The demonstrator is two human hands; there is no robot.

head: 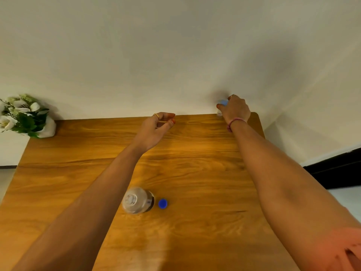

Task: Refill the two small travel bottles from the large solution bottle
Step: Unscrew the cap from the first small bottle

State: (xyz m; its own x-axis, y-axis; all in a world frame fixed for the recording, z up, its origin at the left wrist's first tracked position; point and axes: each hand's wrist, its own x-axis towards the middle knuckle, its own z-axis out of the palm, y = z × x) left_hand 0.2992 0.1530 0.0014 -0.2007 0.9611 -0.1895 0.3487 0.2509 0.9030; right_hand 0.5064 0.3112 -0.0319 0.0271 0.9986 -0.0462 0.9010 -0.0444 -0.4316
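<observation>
1. I see the large clear plastic solution bottle (138, 200) standing upright and uncapped on the warm brown wood-grain counter (195, 173), near the front edge and between my two outstretched forearms
2. Its small round blue plastic cap (163, 203) lies on the counter just beside the bottle, on its right side, apart from it
3. My right hand (235, 110) reaches to the far right corner of the counter, by the wall, its grip curled over a small travel bottle with a light blue top (222, 103); most of that bottle is hidden behind the fingers
4. A pink thread band (234, 123) circles the right wrist
5. My left hand (156, 127) hovers over the far edge of the counter near the middle, fingers loosely curled, grip narrow and holding nothing I can make out
6. I cannot find the second travel bottle in this view
7. A bunch of white flowers with green leaves in a white wrap (25, 116) sits at the far left corner, against the cream wall (175, 55)
</observation>
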